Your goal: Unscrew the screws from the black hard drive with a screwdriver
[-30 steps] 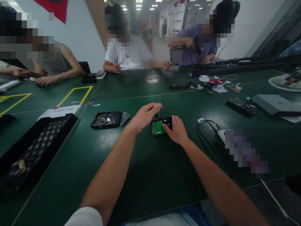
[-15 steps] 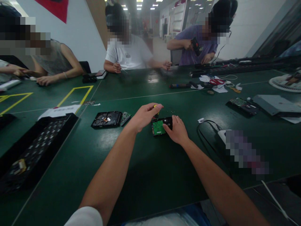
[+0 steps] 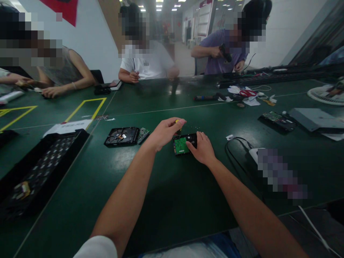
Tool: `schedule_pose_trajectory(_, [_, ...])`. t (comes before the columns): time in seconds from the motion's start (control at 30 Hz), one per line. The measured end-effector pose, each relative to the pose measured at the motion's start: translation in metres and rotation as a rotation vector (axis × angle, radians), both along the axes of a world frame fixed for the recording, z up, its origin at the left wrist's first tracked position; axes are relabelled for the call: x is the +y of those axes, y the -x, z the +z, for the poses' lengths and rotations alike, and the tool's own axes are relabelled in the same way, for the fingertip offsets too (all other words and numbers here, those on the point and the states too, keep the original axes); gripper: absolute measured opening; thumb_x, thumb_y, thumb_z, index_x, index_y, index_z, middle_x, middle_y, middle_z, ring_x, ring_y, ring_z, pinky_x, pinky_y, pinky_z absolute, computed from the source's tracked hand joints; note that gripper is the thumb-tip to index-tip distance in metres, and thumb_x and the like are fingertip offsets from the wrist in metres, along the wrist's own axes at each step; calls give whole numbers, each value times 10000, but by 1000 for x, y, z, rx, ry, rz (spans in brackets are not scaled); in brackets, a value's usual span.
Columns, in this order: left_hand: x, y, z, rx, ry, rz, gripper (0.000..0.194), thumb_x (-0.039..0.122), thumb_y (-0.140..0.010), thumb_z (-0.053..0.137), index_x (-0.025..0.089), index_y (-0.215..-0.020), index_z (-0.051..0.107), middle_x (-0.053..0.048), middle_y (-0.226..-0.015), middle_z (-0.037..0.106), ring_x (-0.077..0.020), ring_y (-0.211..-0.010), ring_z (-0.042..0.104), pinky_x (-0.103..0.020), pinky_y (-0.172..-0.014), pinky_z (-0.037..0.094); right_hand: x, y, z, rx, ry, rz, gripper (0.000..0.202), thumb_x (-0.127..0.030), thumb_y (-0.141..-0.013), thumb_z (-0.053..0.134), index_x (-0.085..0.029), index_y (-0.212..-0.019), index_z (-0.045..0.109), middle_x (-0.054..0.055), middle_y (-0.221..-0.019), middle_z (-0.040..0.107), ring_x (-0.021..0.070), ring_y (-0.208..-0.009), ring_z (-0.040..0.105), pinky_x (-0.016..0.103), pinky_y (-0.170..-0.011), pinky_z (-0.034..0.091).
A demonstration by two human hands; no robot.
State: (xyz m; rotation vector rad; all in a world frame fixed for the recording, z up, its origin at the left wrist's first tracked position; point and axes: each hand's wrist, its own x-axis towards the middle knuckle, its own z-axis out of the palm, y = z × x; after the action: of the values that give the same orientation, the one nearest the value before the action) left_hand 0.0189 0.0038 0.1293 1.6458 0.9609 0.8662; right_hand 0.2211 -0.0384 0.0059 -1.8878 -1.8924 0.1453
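A hard drive (image 3: 181, 146) lies on the green table, its green circuit board facing up. My right hand (image 3: 203, 148) grips the drive's right side, thumb on top and fingers over the far edge. Over the drive's far left corner, my left hand (image 3: 167, 133) is closed around a small yellow-handled screwdriver (image 3: 178, 126); its tip is hidden from me. Tiny screws (image 3: 197, 128) lie just beyond the drive. To the left rests another hard drive (image 3: 122, 136), with a loose circuit board (image 3: 143, 135) beside it.
A long black tray (image 3: 45, 168) stands at the left. On the right are a cable, a partly blurred white object (image 3: 254, 153), another drive (image 3: 278, 121) and a grey metal box (image 3: 317, 120). Several co-workers sit across the table (image 3: 150, 104).
My hands, the screwdriver and the drive look unmoved. Across the table, the middle person's arm has drawn back toward the body, and the right person's hands have shifted slightly.
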Motion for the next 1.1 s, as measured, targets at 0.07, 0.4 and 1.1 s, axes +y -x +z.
schedule_pose_trajectory(0.07, [0, 0, 0, -4, 3, 10, 386, 568, -951, 608, 246, -1106, 752, -63, -1082, 699, -212, -1004, 628, -295, -784, 522, 0, 0, 0, -1, 2, -1, 849, -667, -991, 418, -41, -1565, 396, 233, -1571, 483, 376, -1517, 381, 541, -1250, 280])
schedule_pose_trajectory(0.4, [4, 0, -5, -37, 5, 115, 412, 607, -915, 664, 201, -986, 659, -53, -916, 651, -181, -860, 619, -311, -750, 545, 1, -2, 1, 19, 37, 2, 871, -682, -988, 419, -38, -1574, 380, 234, -1595, 450, 376, -1536, 345, 534, -1258, 275])
schedule_pose_trajectory(1.1, [3, -12, -13, -391, 175, 22, 389, 556, -1017, 532, 185, -1031, 647, -85, -971, 661, -198, -939, 658, -306, -723, 602, 0, -1, -2, -3, -15, 7, 843, -645, -999, 437, -8, -1550, 408, 261, -1559, 483, 383, -1506, 391, 525, -1253, 272])
